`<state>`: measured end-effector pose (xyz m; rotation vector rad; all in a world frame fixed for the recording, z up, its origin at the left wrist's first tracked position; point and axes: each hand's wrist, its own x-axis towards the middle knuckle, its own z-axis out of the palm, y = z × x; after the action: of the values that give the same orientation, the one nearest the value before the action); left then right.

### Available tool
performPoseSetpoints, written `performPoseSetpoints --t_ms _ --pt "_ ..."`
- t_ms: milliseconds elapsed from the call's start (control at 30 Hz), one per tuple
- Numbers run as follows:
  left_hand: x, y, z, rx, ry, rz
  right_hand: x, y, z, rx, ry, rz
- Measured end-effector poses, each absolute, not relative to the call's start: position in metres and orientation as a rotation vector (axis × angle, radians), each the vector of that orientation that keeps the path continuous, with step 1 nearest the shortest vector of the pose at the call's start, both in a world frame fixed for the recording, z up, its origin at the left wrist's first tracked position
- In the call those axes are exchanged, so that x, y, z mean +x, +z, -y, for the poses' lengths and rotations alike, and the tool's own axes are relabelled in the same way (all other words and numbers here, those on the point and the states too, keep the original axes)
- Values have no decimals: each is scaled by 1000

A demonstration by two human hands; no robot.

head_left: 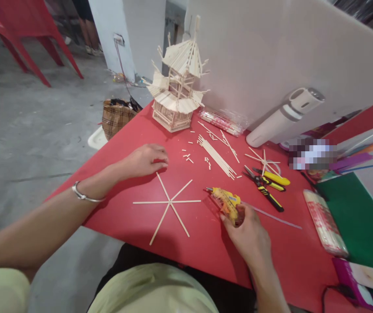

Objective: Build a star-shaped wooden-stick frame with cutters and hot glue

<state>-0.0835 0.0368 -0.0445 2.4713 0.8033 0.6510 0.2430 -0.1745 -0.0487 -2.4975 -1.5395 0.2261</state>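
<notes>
My right hand (251, 232) is closed round the handle of a yellow hot glue gun (227, 201), its nozzle turned left and a long clear glue stick (276, 216) trailing from its back. Left of the nozzle, a six-armed star of thin wooden sticks (170, 201) lies flat on the red table (114, 213). My left hand (149, 158) rests by the table's left side, just beyond the star's upper arm. Its fingers are loosely bent, the thumb apart from them, and I see nothing held.
A stick-built pagoda (175, 87) stands at the back. Loose sticks (217, 156) and short offcuts lie before it. Yellow-black pliers (264, 191), a smaller stick star (264, 162), a white flask (284, 117) and a stick pack (325, 221) occupy the right side.
</notes>
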Motion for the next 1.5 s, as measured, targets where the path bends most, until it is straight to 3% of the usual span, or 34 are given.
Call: performPoseSetpoints --t_ms 167,400,500,667,800,967,1200,1500 --pt "-82 -45 -38 2393 723 -893 252 -63 195 -2623 73 1435" --pt "-77 -54 -34 2371 721 -846 306 -44 221 -2808 -28 1290" --pt "-73 -57 -31 2344 713 -806 277 -32 201 -2540 -84 1332" --pt "-79 -59 -31 2297 805 -890 208 -20 109 -2200 402 1829" --pt "-95 -58 -39 2216 907 -1127 188 -27 40 -1967 383 2205" --pt "-105 -63 -47 2210 787 -1135 181 -47 3 -1784 485 2352" --pt "-99 -76 -45 2353 704 -1042 193 -56 22 -1603 186 2317" --pt "-95 -82 -52 2358 672 -1067 197 -83 65 -1829 135 1984"
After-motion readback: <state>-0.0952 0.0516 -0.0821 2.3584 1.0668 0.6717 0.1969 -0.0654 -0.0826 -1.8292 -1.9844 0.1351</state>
